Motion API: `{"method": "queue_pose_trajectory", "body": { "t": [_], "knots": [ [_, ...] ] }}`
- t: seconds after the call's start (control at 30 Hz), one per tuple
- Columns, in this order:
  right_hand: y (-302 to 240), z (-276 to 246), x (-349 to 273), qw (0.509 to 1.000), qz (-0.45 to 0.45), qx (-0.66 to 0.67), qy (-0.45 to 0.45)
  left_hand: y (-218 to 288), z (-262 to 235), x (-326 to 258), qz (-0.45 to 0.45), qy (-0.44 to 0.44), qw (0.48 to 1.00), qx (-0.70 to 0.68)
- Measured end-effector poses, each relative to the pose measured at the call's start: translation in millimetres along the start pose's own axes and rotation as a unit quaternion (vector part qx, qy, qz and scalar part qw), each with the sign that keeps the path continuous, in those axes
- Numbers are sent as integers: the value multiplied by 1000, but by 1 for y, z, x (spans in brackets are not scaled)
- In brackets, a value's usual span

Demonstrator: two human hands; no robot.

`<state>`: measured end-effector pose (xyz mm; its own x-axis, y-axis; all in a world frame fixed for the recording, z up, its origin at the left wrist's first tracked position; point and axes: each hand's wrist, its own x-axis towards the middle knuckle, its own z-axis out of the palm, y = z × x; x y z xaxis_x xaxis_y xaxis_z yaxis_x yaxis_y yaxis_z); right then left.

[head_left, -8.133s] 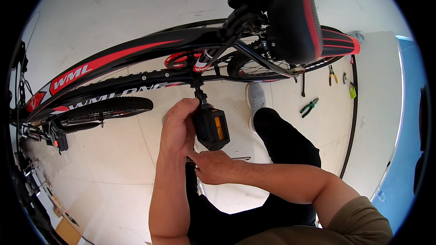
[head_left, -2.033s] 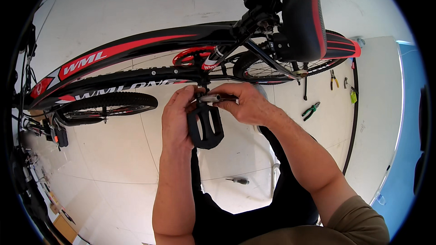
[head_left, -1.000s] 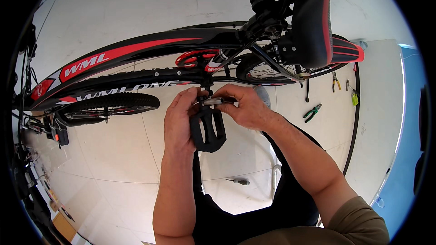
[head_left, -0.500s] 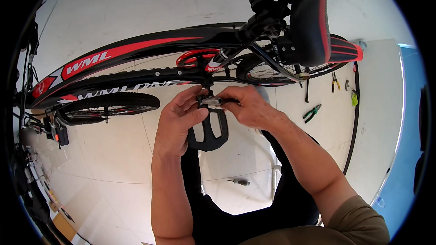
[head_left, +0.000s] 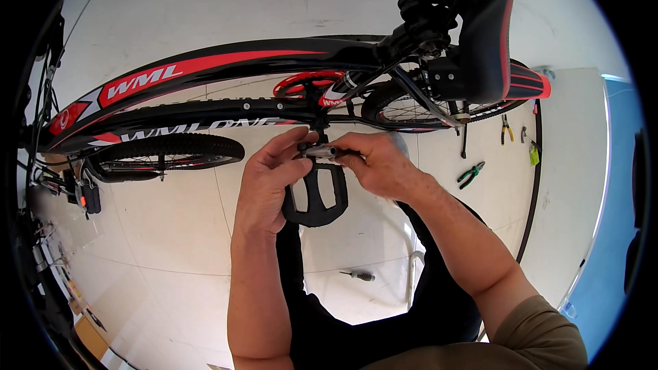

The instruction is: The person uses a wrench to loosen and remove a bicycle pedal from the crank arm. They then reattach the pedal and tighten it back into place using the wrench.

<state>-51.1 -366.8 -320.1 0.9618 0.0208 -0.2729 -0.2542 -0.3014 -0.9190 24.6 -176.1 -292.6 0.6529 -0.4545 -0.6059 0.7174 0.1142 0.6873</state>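
A black bicycle pedal (head_left: 315, 219) hangs level in front of me, close to the crank at the middle of a black and red bicycle frame (head_left: 226, 55). My left hand (head_left: 264, 185) curls round the pedal's left side, thumb and fingers near its axle end. Pinched in my right hand (head_left: 373, 164) is a silver wrench (head_left: 321, 151), its head lying across the axle between crank and pedal. My right fingers cover its handle. The wrench's exact grip on the axle is hidden.
Green-handled pliers (head_left: 471, 175), yellow-handled pliers (head_left: 506, 130) and a hammer-like tool (head_left: 528, 134) lie on the floor at right. A screwdriver (head_left: 358, 275) lies between my legs. The saddle (head_left: 483, 41) juts in at upper right; the front wheel (head_left: 171, 157) is at left.
The bicycle appears shifted slightly right in the view. Both hands keep their holds at the pedal; the silver wrench has turned a little, showing more of its head.
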Motion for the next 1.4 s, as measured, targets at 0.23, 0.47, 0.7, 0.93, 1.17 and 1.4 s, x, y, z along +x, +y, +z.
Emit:
{"method": "queue_pose_trajectory", "body": {
  "t": [0.23,0.47,0.7,0.93,1.17,1.4],
  "knots": [
    [8,-1,1,1000,9,10,9,-3,5,6,-17,40,999,-16],
    [14,-11,-1,1000,7,11,23,-8,7,11,-8,85,996,-7],
    [1,-17,1,999,52,1,-13,-8,7,12,-4,72,997,-35],
    [13,-9,1,999,6,44,15,-8,13,11,-2,63,997,-41],
    [7,-8,2,999,18,47,8,-12,8,11,-1,59,998,-39],
    [17,3,3,996,23,86,14,-11,9,11,-1,49,998,-35]
  ]
}}
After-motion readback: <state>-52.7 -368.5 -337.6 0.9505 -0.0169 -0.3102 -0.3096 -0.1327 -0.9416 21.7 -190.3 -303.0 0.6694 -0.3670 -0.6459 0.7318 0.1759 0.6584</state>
